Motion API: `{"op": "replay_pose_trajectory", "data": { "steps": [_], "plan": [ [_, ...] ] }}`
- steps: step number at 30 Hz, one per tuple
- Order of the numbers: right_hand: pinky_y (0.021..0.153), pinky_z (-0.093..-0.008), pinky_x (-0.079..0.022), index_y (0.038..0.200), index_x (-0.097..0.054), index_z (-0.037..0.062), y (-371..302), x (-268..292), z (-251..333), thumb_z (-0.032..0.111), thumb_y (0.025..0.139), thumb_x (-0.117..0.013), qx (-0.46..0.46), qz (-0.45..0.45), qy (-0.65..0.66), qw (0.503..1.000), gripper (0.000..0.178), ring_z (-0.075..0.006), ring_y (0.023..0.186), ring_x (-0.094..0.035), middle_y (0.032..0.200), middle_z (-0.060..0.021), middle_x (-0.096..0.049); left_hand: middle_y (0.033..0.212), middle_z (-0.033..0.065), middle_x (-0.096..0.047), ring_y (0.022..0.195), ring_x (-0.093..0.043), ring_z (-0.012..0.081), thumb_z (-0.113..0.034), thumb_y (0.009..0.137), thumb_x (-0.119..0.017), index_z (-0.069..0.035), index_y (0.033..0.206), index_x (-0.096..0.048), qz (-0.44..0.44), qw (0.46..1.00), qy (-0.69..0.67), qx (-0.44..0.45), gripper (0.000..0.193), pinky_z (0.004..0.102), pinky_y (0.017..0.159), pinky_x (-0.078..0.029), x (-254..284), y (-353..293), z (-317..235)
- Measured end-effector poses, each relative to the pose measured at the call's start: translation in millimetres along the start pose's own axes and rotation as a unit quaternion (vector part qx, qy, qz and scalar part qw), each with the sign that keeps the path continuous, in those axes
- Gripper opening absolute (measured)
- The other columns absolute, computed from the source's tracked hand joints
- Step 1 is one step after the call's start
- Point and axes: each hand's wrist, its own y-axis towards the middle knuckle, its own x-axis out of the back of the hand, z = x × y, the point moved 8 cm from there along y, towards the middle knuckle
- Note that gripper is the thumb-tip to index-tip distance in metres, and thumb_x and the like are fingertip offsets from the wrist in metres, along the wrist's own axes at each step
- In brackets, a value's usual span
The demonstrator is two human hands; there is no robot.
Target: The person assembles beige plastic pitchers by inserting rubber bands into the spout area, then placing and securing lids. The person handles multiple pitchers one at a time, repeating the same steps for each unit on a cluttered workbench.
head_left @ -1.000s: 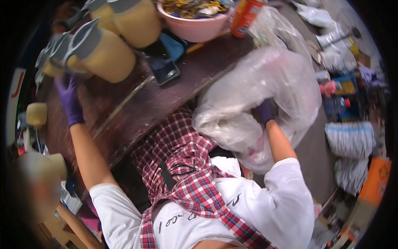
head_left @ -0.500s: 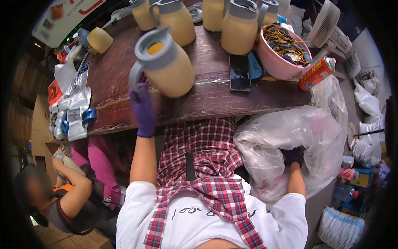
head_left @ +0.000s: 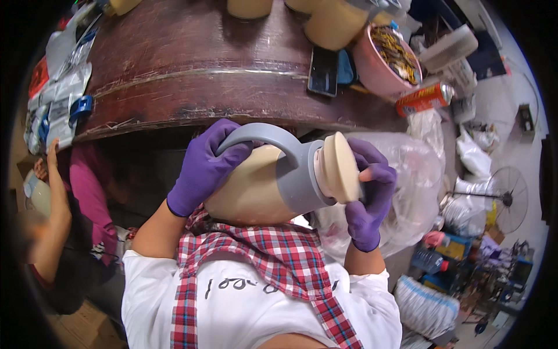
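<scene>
A beige vacuum jug (head_left: pixel 250 189) with a grey collar and grey handle lies tilted on its side against my apron, its mouth to the right. My left hand (head_left: pixel 203 166), in a purple glove, is closed around the handle end. At the mouth, the gloved fingers of my right hand (head_left: pixel 375 195) close on a cream round lid (head_left: pixel 340 168). The lid sits at the collar's opening; how firmly it is seated I cannot tell. One bare fingertip shows through the right glove. Behind that hand is a large clear plastic bag (head_left: pixel 412 168).
Ahead is the dark red tabletop (head_left: pixel 192 93), bearing more beige jugs (head_left: pixel 337 26), a phone (head_left: pixel 323 71), a pink tub (head_left: pixel 378 70) and an orange spray can (head_left: pixel 424 99). Silvery packets (head_left: pixel 70 99) line its left edge. Another person's arm (head_left: pixel 58 203) is at left.
The jug has come off the table toward my body and tipped sideways, held by my left hand. My right hand has left the plastic bag and now holds a cream lid at the mouth.
</scene>
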Motion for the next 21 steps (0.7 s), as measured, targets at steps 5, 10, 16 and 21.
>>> {"op": "replay_pose_trajectory", "data": {
  "steps": [5,10,16,21],
  "plan": [
    [0.109,-0.0470,-0.038,0.116,-0.053,0.0053,44.1,-1.2,3.5,0.023,0.069,-0.075,-0.027,0.160,-0.122,0.979,0.054,-0.0388,0.129,-0.051,0.139,-0.0223,-0.052,0.098,0.0003,-0.070,0.088,-0.059,0.0058,-0.021,0.094,-0.073,-0.003,0.106,-0.068,0.033,0.995,-0.020,0.090,0.022,0.0246,0.082,-0.047,-7.3,10.5,14.3],
    [0.114,-0.0478,-0.033,0.142,-0.046,0.0022,56.6,-38.1,4.2,0.035,0.082,-0.067,0.010,0.325,-0.096,0.941,0.072,-0.0450,0.142,-0.039,0.152,-0.0296,-0.039,0.102,0.0025,-0.070,0.097,-0.061,0.0087,-0.025,0.093,-0.072,-0.004,0.106,-0.064,0.084,0.969,-0.198,0.123,0.026,0.0258,0.090,-0.048,-11.4,2.0,41.5],
    [0.115,-0.0450,-0.032,0.147,-0.041,0.0020,38.2,-15.1,-36.3,0.042,0.096,-0.054,-0.073,0.215,-0.033,0.973,0.066,-0.0362,0.140,-0.043,0.151,-0.0257,-0.042,0.109,0.0060,-0.071,0.113,-0.063,0.0170,-0.021,0.084,-0.080,-0.005,0.104,-0.065,0.033,0.989,-0.146,0.016,0.029,0.0379,0.106,-0.043,-23.9,-5.1,16.1],
    [0.116,-0.0390,-0.034,0.147,-0.043,0.0009,15.3,5.4,-102.0,0.053,0.099,-0.047,-0.336,0.083,0.078,0.935,0.071,-0.0266,0.140,-0.044,0.152,-0.0156,-0.045,0.110,0.0056,-0.072,0.114,-0.066,0.0226,-0.017,0.075,-0.087,-0.008,0.104,-0.068,0.024,0.957,0.192,-0.217,0.036,0.0450,0.113,-0.038,-51.2,-18.0,-51.5]
  ]
}}
